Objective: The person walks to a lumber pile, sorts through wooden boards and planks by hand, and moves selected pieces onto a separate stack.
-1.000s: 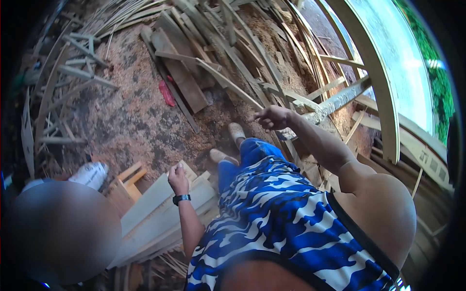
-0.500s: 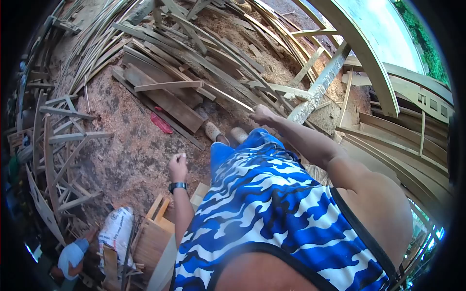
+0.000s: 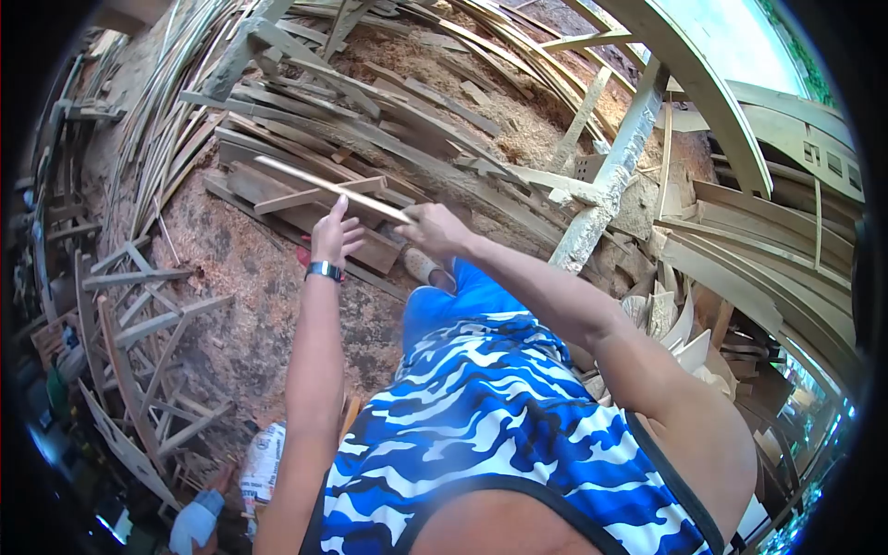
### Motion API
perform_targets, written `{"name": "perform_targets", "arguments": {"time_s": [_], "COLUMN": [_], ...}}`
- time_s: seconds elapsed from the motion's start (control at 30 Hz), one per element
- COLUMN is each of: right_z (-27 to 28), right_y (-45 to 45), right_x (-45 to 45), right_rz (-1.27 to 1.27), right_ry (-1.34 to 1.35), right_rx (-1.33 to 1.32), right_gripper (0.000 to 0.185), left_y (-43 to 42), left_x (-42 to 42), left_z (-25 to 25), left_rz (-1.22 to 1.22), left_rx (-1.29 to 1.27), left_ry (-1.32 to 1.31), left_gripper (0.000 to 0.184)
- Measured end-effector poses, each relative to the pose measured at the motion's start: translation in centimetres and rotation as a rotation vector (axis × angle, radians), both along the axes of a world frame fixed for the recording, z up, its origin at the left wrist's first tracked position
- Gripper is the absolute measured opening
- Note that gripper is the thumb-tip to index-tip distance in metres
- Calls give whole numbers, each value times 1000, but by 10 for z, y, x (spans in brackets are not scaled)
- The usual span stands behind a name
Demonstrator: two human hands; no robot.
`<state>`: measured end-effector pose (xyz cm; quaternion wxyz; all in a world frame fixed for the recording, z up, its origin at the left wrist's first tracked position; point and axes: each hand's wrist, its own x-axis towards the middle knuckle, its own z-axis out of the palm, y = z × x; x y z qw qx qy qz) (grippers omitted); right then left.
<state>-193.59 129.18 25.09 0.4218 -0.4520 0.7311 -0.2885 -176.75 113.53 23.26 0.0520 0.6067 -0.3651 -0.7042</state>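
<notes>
A thin, pale wooden strip (image 3: 324, 185) juts up and to the left from my right hand (image 3: 437, 229), whose fingers are closed round its near end. Just under the strip's middle is my left hand (image 3: 335, 233), thumb up and fingers spread, with nothing in it; whether it touches the strip I cannot tell. A watch sits on the left wrist. Beyond both hands, wide brown boards (image 3: 250, 185) lie on the ground with a short stick (image 3: 301, 199) across them.
Long timber lengths and strips (image 3: 176, 120) are piled ahead. A rough post (image 3: 610, 194) slants at the right near curved wooden pieces (image 3: 731, 111). Wooden frames (image 3: 157, 314) stand left. At lower left are a white sack (image 3: 265, 462) and another person (image 3: 196, 523).
My left hand has risen towards the strip and its fingers have opened. My right hand has moved left and down, bringing the strip across in front of me.
</notes>
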Motion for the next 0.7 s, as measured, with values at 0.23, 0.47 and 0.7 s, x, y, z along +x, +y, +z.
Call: {"name": "perform_targets", "arguments": {"time_s": [0.23,0.47,0.7], "right_z": [-4,-185,-428], "right_y": [-5,-24,-41], "right_x": [-87,-251,-316], "right_rz": [-60,-651,-181], "right_ry": [-248,-62,211], "right_rx": [-91,280,568], "right_gripper": [79,44,70], "left_y": [-121,-372,-608], "left_x": [-97,-169,-165], "left_z": [-7,-20,-70], "left_rz": [310,-259,-592], "left_rx": [-230,-1337,-1437], "left_ry": [376,-625,-1310], "left_gripper": [18,65,83]}}
